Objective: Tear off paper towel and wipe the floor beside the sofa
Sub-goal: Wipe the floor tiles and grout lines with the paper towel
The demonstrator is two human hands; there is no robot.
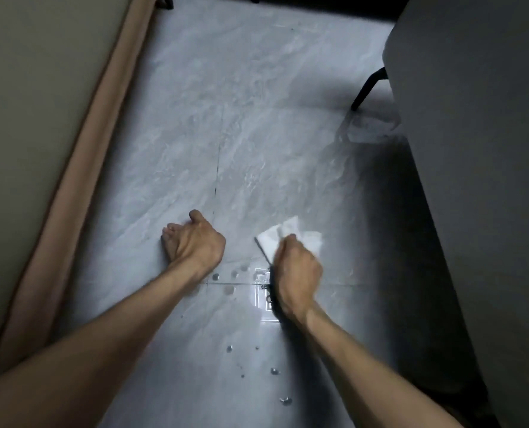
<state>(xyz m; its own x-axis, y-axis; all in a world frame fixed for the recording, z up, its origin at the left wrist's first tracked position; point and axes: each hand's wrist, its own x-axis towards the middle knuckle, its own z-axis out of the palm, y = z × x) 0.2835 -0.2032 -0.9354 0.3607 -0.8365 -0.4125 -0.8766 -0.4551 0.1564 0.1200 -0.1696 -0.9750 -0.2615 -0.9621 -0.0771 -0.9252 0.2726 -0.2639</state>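
We look down at a shiny grey floor (pixel 251 143) with marble swirls. Our right hand (pixel 297 273) is curled tight around a white paper towel (pixel 291 239). The towel pokes out past our knuckles and its edges lie flat on the floor. The hand looks a bit blurry.

Our left hand (pixel 193 239) has nothing in it. Its fingers are curled in loosely, like a soft fist, and it sits low on the floor, near the towel hand but not touching it.

Small round water drops (pixel 227 290) sit on the floor between our two arms, and more drops are closer to us. A bright patch of light shines on the wet tile just beside our right wrist.

The grey sofa (pixel 479 180) stands on the right side, with a thin black leg (pixel 368 88) under it. The towel is near the sofa, out in the open floor. A tan baseboard (pixel 81 168) runs along the wall on the left.
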